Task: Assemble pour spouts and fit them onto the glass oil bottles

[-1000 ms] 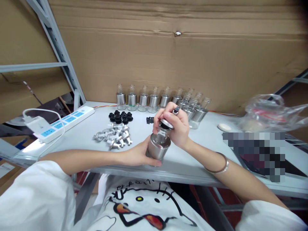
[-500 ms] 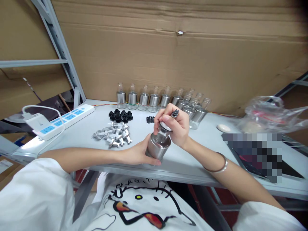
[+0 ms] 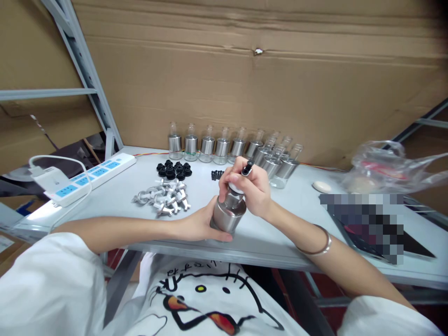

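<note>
A glass bottle (image 3: 228, 216) with a brushed metal sleeve stands near the table's front edge, tilted slightly. My left hand (image 3: 206, 223) is wrapped round its lower body, thumb across the front. At the neck, my right hand (image 3: 250, 186) grips a pour spout (image 3: 248, 167) with a silvery collar and a black tip that pokes up between thumb and fingers. The fingers partly hide the spout and the bottle mouth. Left of the bottle lies a pile of silvery spout parts (image 3: 171, 198), with black stoppers (image 3: 174, 169) behind it. Small black pieces (image 3: 217, 175) sit just beyond my right hand.
Several similar sleeved bottles (image 3: 207, 145) line the back by the cardboard wall (image 3: 224, 84). A white power strip (image 3: 94, 179) with a plugged-in charger is at left. On the right are a white oval object (image 3: 321, 187), a plastic bag (image 3: 378, 163) and a dark, partly blurred flat item (image 3: 353, 228).
My right hand has turned a little on the bottle neck, and the spout's black tip now points more upright. The whole view has shifted slightly. My left hand keeps its hold.
</note>
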A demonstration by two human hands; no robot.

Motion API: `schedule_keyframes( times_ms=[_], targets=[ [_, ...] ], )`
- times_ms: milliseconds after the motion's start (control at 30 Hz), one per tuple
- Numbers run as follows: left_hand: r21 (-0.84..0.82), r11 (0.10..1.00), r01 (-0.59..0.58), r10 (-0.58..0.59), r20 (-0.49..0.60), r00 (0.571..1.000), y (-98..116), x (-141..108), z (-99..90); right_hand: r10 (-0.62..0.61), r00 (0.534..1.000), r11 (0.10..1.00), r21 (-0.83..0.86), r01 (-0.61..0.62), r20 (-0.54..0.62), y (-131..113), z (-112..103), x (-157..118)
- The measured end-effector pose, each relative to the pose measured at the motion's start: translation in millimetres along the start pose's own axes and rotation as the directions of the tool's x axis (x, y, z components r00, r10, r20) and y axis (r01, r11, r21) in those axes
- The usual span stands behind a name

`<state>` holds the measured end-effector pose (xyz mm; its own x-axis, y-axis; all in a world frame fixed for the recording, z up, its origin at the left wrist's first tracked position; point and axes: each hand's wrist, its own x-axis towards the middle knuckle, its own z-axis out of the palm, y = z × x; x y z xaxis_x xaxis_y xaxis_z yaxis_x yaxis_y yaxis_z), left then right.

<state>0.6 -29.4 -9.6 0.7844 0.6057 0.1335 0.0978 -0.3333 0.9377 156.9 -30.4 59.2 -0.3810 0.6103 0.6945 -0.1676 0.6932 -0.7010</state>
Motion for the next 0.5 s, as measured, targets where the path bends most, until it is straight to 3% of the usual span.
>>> schedule_keyframes(
  times_ms=[267,500],
  targets=[
    [0.043,0.999,0.018,-0.018,0.003,1.0,0.3,-0.6,0.0,0.131,0.987,0.991,0.012,-0.133,0.09,-4.4,-5.4,1.7],
    [0.032,0.999,-0.002,0.001,0.027,1.0,2.1,-0.1,1.2,0.119,0.987,0.991,0.05,-0.125,0.106,-3.7,-4.7,1.1]
  ],
)
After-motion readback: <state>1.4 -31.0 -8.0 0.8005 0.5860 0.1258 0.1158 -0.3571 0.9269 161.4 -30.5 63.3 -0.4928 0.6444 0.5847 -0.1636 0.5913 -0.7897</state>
